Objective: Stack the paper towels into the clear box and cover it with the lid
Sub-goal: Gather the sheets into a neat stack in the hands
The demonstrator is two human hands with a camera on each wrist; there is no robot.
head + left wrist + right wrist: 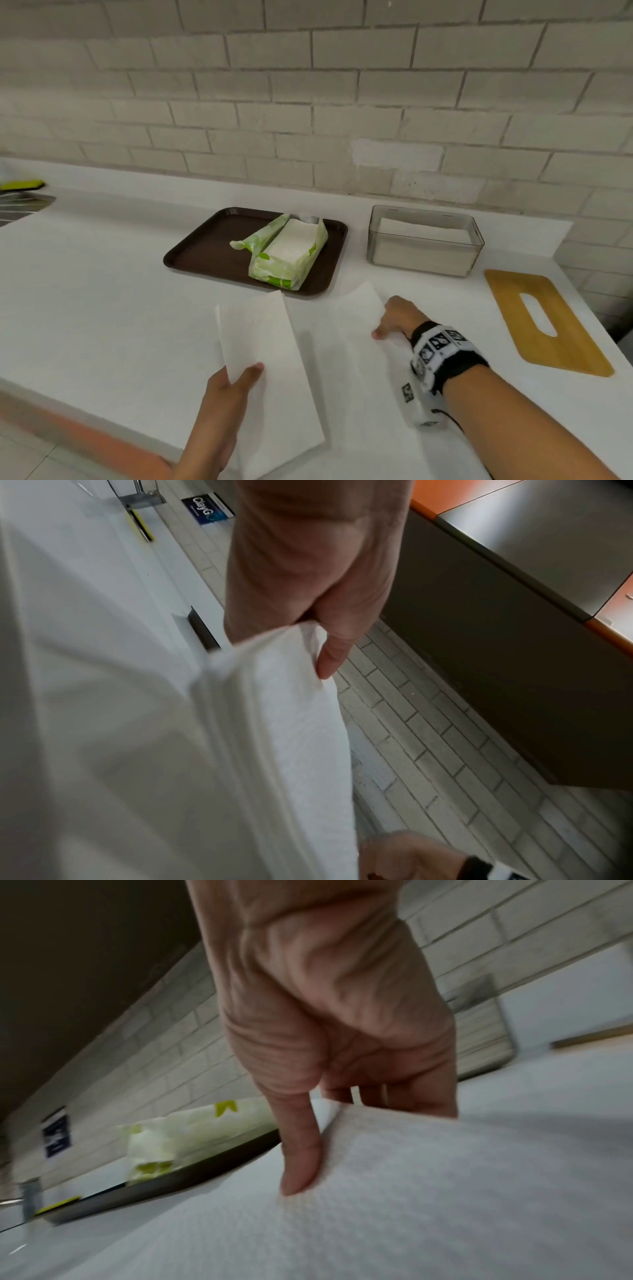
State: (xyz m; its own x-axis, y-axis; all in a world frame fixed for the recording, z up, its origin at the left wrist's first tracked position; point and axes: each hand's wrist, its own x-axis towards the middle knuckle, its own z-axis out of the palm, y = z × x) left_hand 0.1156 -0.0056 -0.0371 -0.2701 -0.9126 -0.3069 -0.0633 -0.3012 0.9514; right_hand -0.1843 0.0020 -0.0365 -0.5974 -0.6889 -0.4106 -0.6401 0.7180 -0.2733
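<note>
One white paper towel (274,346) is spread open above the counter's front edge, held between both hands. My left hand (239,377) pinches its near left corner with the thumb on top, as the left wrist view (315,645) also shows. My right hand (383,325) pinches the far right edge (445,1177), thumb (301,1156) on top and fingers beneath. The clear box (424,255) stands at the back right with white towels in it. Its bamboo lid (507,298), which has a slot, lies flat to the right of the box.
A brown tray (205,253) at the back centre carries a torn-open green package of paper towels (291,253). A sink edge and a yellow-green sponge (24,185) are at the far left. The tiled wall runs behind the white counter (102,291).
</note>
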